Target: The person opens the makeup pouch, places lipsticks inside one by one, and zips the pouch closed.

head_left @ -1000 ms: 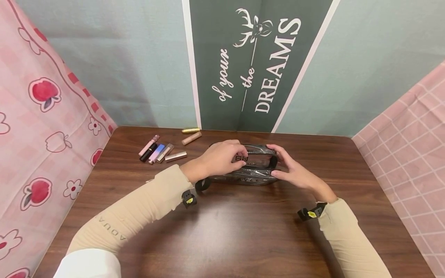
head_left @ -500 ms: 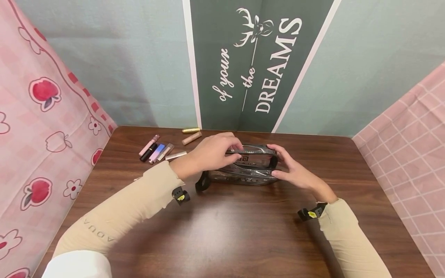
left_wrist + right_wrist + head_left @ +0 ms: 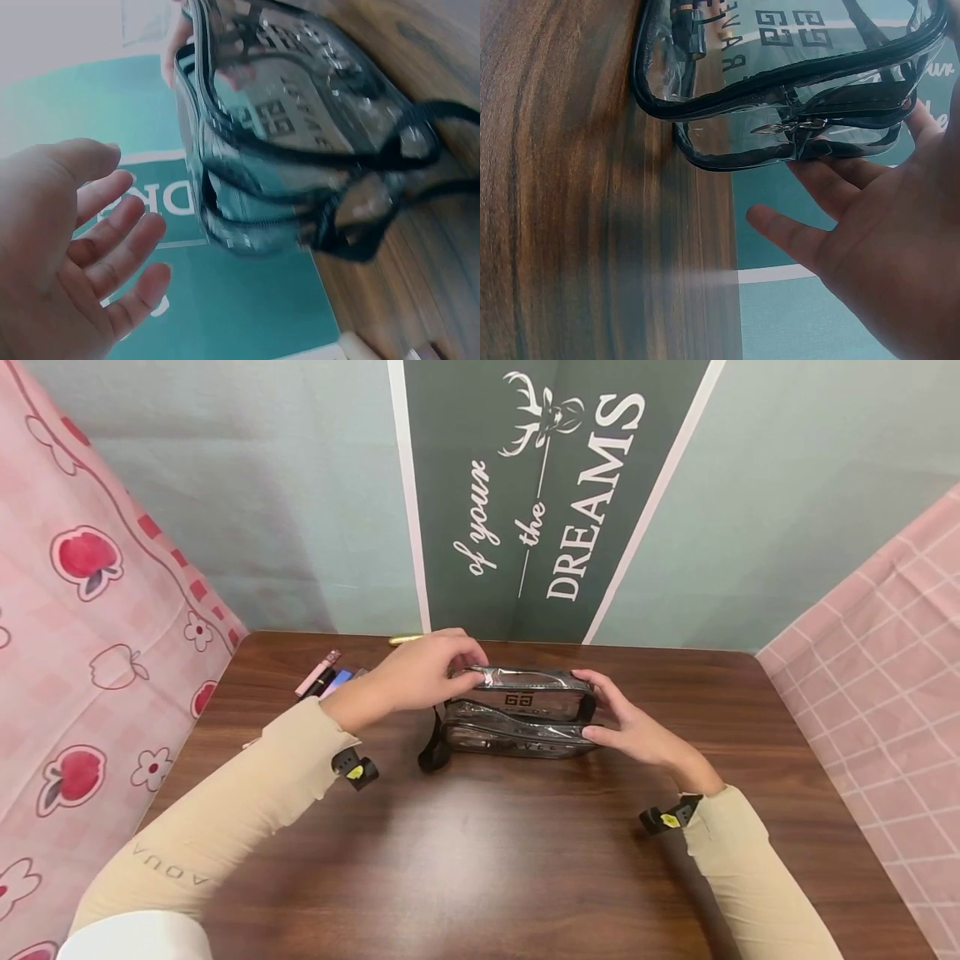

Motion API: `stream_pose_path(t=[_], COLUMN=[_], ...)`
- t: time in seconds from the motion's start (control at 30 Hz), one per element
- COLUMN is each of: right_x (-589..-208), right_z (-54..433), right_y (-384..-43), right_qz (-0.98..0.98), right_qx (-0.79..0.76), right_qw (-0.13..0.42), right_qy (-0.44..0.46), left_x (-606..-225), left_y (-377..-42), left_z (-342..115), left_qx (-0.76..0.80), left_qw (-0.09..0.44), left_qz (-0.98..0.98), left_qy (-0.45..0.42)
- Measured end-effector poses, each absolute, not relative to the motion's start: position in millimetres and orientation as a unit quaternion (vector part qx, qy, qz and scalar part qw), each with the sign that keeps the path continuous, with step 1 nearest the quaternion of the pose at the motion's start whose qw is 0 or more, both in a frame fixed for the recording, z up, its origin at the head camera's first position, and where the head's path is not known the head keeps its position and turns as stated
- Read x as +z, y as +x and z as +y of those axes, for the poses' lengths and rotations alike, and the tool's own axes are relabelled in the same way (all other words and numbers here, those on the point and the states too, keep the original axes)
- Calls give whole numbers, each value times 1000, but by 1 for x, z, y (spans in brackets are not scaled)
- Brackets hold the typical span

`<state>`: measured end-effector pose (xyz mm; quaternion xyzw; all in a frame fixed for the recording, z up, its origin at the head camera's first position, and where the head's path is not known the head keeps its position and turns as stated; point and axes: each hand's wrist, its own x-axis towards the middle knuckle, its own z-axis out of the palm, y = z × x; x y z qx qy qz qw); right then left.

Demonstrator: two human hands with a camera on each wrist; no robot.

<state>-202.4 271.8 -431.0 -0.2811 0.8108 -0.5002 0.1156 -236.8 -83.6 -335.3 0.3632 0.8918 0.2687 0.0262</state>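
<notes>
The right grip (image 3: 630,727) pinches a clear zip pouch (image 3: 517,714) with a dark tube (image 3: 688,31) inside. The left grip (image 3: 427,670), loosely spread, is just beside the pouch

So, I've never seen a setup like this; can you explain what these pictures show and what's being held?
There is no machine here: a person works bare-handed. The wide picture comes from a camera on the person's head, looking forward and down; the other two come from cameras on each wrist. On the wooden table sits a clear pouch with black trim. The right hand holds its right end. The left hand is by its left end, fingers loosely bent, apparently holding nothing. Further left lie a pink tube and a black tube, with a gold tube at the back edge.
</notes>
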Motion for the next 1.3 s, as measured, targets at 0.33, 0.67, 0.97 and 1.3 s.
stream_pose_path(t=[0.33,0.67,0.97,1.3], right_x=[-431,-432,-431,-430], right_z=[274,274,274,271], right_y=[-204,-204,-203,-204], right_qz=[813,816,818,815], right_qx=[-499,-493,-490,-493], right_qw=[121,118,119,123], right_qy=[-275,-277,-276,-280], left_x=[-345,-349,-357,-371], left_y=[-242,-248,-260,-268], left_z=[-121,-157,-186,-220], left_qx=[268,269,246,258], left_qw=[28,30,31,48], left_qz=[905,914,932,942], left_qy=[329,303,265,211])
